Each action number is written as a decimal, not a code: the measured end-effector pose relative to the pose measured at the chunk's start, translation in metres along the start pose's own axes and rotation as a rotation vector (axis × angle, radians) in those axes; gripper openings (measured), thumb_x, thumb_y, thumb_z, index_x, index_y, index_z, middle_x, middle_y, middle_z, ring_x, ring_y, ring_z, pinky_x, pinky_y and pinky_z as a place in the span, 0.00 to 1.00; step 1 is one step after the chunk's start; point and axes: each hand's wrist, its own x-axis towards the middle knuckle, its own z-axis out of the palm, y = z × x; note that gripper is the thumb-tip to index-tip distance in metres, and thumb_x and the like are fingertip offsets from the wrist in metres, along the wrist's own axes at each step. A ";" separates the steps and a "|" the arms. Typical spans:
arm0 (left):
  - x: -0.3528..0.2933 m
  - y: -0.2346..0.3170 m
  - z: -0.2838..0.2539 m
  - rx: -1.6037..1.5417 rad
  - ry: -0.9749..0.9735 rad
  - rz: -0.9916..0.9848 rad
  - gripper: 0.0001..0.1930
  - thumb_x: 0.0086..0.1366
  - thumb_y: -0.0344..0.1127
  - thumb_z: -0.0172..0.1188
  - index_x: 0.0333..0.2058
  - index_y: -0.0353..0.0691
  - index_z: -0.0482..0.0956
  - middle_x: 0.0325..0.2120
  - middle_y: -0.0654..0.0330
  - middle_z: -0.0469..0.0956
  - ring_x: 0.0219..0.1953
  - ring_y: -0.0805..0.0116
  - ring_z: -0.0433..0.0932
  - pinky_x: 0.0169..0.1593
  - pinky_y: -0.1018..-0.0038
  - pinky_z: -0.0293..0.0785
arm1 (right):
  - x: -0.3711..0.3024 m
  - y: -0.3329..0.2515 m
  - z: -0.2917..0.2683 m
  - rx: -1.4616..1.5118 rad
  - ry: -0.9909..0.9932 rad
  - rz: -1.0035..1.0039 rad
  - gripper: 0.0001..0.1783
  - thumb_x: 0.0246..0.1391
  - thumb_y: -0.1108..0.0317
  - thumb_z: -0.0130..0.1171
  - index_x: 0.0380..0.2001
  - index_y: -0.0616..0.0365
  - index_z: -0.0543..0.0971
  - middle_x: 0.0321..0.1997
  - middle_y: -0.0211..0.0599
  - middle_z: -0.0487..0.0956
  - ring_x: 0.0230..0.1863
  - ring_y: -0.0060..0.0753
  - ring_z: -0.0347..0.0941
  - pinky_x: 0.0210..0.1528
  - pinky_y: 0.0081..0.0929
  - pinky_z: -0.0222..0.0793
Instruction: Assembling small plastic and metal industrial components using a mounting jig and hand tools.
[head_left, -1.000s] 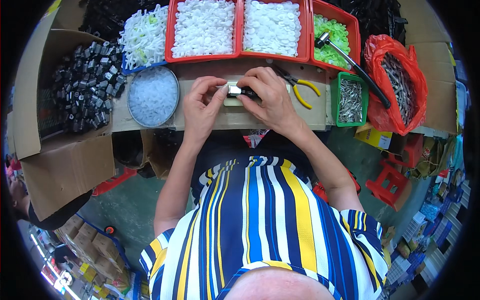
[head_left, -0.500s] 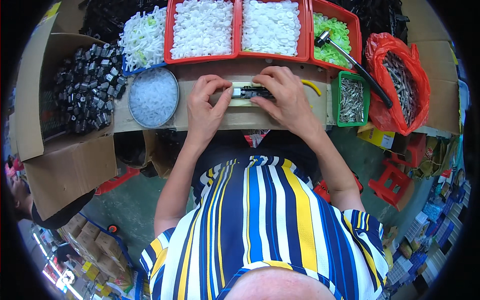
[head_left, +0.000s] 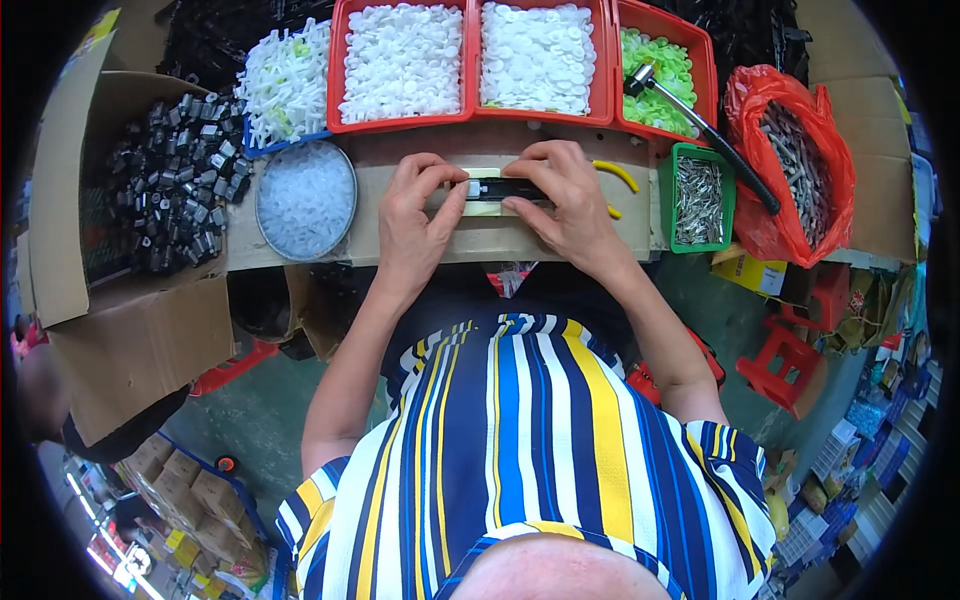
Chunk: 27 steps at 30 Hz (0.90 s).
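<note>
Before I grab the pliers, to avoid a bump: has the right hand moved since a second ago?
Yes: the right hand has shifted right, closer to the green bin, and now covers more of the pliers.

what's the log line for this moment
left hand: fingertips at silver end of black part; right hand: holding other end; beneath: pale block; nearby: pliers, partly hidden
</note>
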 end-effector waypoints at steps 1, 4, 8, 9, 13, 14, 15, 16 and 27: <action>0.000 -0.001 -0.001 0.018 -0.010 0.000 0.07 0.59 0.28 0.64 0.37 0.33 0.82 0.38 0.54 0.76 0.41 0.58 0.77 0.45 0.68 0.73 | 0.001 -0.002 -0.008 -0.046 0.038 -0.021 0.16 0.44 0.68 0.70 0.38 0.59 0.80 0.41 0.39 0.75 0.47 0.43 0.71 0.47 0.38 0.66; -0.001 -0.003 -0.004 0.022 -0.022 0.014 0.09 0.59 0.29 0.65 0.38 0.34 0.81 0.39 0.53 0.76 0.41 0.58 0.78 0.45 0.68 0.73 | 0.000 -0.001 -0.046 -0.172 0.158 0.012 0.14 0.46 0.72 0.69 0.39 0.60 0.81 0.41 0.41 0.76 0.46 0.43 0.74 0.48 0.37 0.70; 0.014 0.006 -0.021 0.170 0.074 0.124 0.10 0.60 0.30 0.65 0.40 0.35 0.82 0.39 0.51 0.78 0.43 0.54 0.78 0.46 0.66 0.73 | -0.019 0.016 -0.100 -0.280 0.263 0.217 0.09 0.52 0.77 0.64 0.37 0.64 0.80 0.36 0.43 0.76 0.35 0.37 0.77 0.38 0.30 0.72; 0.023 0.007 -0.025 0.183 0.098 0.156 0.10 0.60 0.30 0.65 0.39 0.35 0.82 0.39 0.51 0.78 0.42 0.53 0.78 0.46 0.65 0.73 | -0.029 0.024 -0.108 -0.328 0.266 0.252 0.08 0.53 0.78 0.63 0.38 0.64 0.80 0.35 0.43 0.76 0.33 0.35 0.77 0.36 0.29 0.72; 0.069 0.004 -0.041 0.456 0.142 0.365 0.08 0.58 0.27 0.64 0.38 0.35 0.82 0.37 0.52 0.78 0.41 0.52 0.75 0.44 0.64 0.72 | -0.055 0.045 -0.116 -0.549 0.185 0.385 0.09 0.56 0.75 0.61 0.41 0.65 0.79 0.36 0.42 0.75 0.33 0.37 0.76 0.37 0.31 0.71; 0.081 0.003 -0.043 0.553 0.157 0.390 0.09 0.57 0.26 0.64 0.38 0.35 0.82 0.37 0.53 0.78 0.41 0.52 0.74 0.45 0.63 0.72 | -0.058 0.049 -0.115 -0.565 0.184 0.325 0.11 0.57 0.74 0.61 0.43 0.64 0.78 0.37 0.43 0.74 0.33 0.42 0.76 0.37 0.34 0.71; 0.093 -0.003 -0.044 0.568 0.158 0.423 0.09 0.57 0.26 0.65 0.38 0.36 0.82 0.37 0.52 0.78 0.41 0.52 0.74 0.46 0.63 0.72 | -0.059 0.052 -0.114 -0.565 0.190 0.327 0.11 0.57 0.74 0.61 0.43 0.64 0.78 0.37 0.43 0.74 0.33 0.42 0.76 0.37 0.34 0.71; 0.104 -0.010 -0.044 0.585 0.159 0.456 0.09 0.57 0.26 0.65 0.38 0.36 0.82 0.37 0.52 0.78 0.41 0.52 0.74 0.46 0.62 0.72 | -0.059 0.055 -0.113 -0.526 0.175 0.350 0.10 0.57 0.74 0.60 0.43 0.64 0.78 0.37 0.43 0.75 0.34 0.44 0.76 0.37 0.34 0.71; 0.149 -0.013 -0.012 0.674 0.005 0.569 0.06 0.54 0.28 0.67 0.33 0.39 0.84 0.32 0.56 0.78 0.41 0.55 0.74 0.45 0.63 0.74 | -0.050 0.052 -0.116 -0.419 0.207 0.363 0.05 0.53 0.77 0.59 0.34 0.64 0.79 0.34 0.45 0.77 0.37 0.50 0.76 0.39 0.41 0.70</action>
